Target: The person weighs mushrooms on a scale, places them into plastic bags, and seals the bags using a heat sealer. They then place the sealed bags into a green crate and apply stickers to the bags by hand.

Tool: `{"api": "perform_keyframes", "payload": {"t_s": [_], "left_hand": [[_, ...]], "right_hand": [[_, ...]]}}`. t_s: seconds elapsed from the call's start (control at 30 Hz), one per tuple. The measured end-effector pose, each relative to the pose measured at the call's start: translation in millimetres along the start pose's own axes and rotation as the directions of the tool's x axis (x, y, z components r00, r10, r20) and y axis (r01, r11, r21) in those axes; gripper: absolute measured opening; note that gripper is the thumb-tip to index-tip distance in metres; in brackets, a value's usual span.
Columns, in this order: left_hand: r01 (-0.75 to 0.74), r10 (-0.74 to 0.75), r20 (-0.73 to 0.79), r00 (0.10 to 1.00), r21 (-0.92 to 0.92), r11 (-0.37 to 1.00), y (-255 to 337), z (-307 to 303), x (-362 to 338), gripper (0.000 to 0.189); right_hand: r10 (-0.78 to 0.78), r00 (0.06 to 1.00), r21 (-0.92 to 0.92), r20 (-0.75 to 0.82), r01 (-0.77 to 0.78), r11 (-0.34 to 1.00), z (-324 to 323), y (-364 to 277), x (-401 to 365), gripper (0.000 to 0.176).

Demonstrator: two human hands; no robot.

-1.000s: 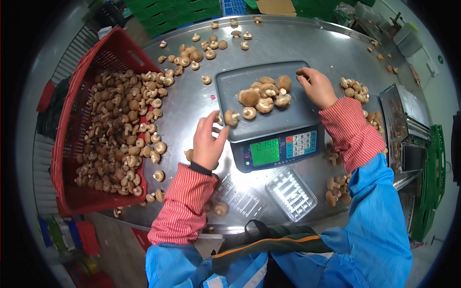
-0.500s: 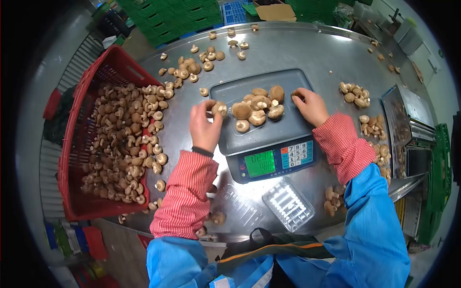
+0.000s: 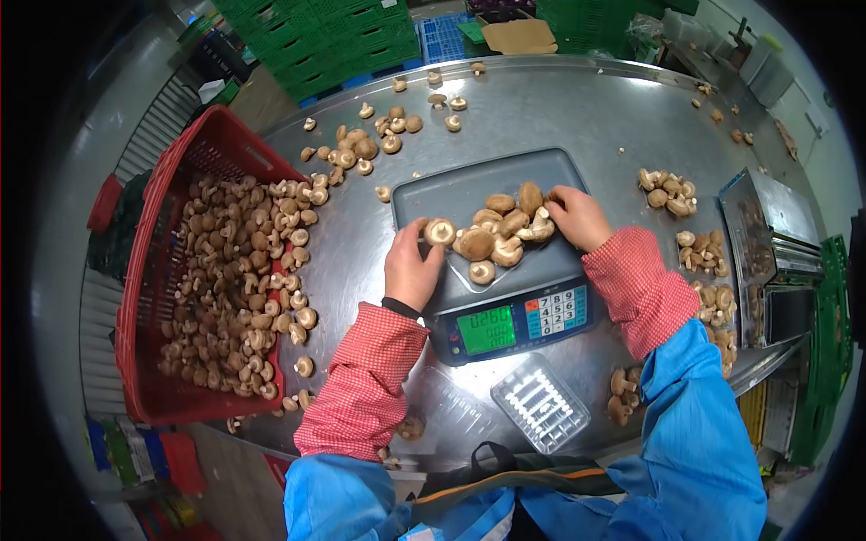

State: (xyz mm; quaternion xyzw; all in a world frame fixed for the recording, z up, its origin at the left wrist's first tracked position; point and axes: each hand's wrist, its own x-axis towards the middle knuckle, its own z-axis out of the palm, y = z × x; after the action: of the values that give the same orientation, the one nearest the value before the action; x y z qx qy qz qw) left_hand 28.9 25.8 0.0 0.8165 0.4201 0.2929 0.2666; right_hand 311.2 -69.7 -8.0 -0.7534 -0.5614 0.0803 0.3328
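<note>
Brown-capped, pale-stemmed, the heap of mushrooms [image 3: 496, 230] is piled on the grey pan [image 3: 433, 194] of a scale. At the heap's left edge a single mushroom [image 3: 440, 232] is pinched between the thumb and fingers of the left hand [image 3: 410, 270], just over the pan. The right hand [image 3: 577, 216] is curled against the heap's far side, fingertips among the caps – whether anything is gripped there cannot be told. A weight is shown on the green display [image 3: 487, 329], so a portion is already gathered. Just in front of the scale a clear plastic tray [image 3: 539, 403] lies unfilled. To the left, the red basket [image 3: 144, 234] is judged largely full – much remains unweighed. Loose mushrooms [image 3: 379, 126] are scattered over the steel table [image 3: 559, 108].
</note>
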Motion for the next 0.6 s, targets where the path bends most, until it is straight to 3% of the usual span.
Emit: {"api": "perform_keyframes", "payload": {"t_s": [0.1, 0.2, 0.23, 0.33, 0.37, 0.5, 0.6], "left_hand": [[-0.155, 0.164, -0.031, 0.986, 0.182, 0.971, 4, 7, -6, 0.047], [-0.195, 0.208, -0.047, 0.977, 0.202, 0.960, 7, 13, -14, 0.050], [-0.209, 0.226, -0.087, 0.970, 0.168, 0.963, 4, 15, -15, 0.047], [0.043, -0.047, -0.014, 0.999, -0.231, 0.972, -1, 14, -13, 0.045], [0.090, -0.093, 0.002, 0.996, -0.290, 0.953, -7, 16, -11, 0.038], [0.003, -0.090, -0.253, 0.963, -0.323, 0.946, 5, 3, -6, 0.028], [-0.156, 0.071, -0.293, 0.954, -0.281, 0.947, 50, -13, -7, 0.027]], "right_hand": [[0.124, 0.986, 0.050, 0.115, -0.131, 0.990, -6, -8, -12, 0.022], [0.174, 0.977, 0.035, 0.125, -0.180, 0.983, -7, -6, -21, 0.023], [0.178, 0.975, 0.050, 0.131, -0.185, 0.981, -8, -5, -23, 0.023], [0.187, 0.972, 0.096, 0.143, -0.202, 0.975, -10, -2, -28, 0.024], [0.187, 0.972, 0.113, 0.144, -0.204, 0.972, -9, 1, -28, 0.024], [0.174, 0.977, 0.124, 0.120, -0.189, 0.974, -8, 0, -30, 0.024], [0.103, 0.995, 0.004, 0.016, -0.103, 0.995, -13, -4, -33, 0.025]]}}
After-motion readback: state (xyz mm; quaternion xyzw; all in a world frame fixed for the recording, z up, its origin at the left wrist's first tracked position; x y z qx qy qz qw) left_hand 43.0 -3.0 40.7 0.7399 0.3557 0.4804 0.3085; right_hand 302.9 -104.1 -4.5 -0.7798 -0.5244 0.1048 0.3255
